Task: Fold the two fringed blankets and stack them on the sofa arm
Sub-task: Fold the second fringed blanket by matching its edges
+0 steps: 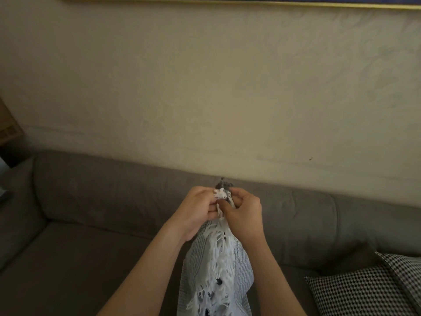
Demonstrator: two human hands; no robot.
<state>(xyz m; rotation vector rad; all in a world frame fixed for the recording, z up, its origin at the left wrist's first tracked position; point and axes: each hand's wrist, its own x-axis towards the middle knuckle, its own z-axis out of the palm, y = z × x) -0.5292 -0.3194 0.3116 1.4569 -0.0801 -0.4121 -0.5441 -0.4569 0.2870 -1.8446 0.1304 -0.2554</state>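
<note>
Above grey sofa (91,258): left hand (196,210) and right hand (245,213) pinching top edge of 1 blanket (242,270), fringe (216,258) dangling below fingers (210,201).

Lower end of blanket (216,258) and checked cushion (364,290) beyond the bottom edge.

A beige plaster wall (205,87) with a mottled surface fills the upper two thirds of the frame. A small dark mark (310,158) sits low on it at the right. Along the top edge runs the gold lower rail of a picture frame (227,0). At the far left edge is a wooden object (8,126), too cropped to identify. In the lower right corner lies a black-and-white houndstooth cushion (355,293), with a second matching cushion (407,270) just behind it.
</note>
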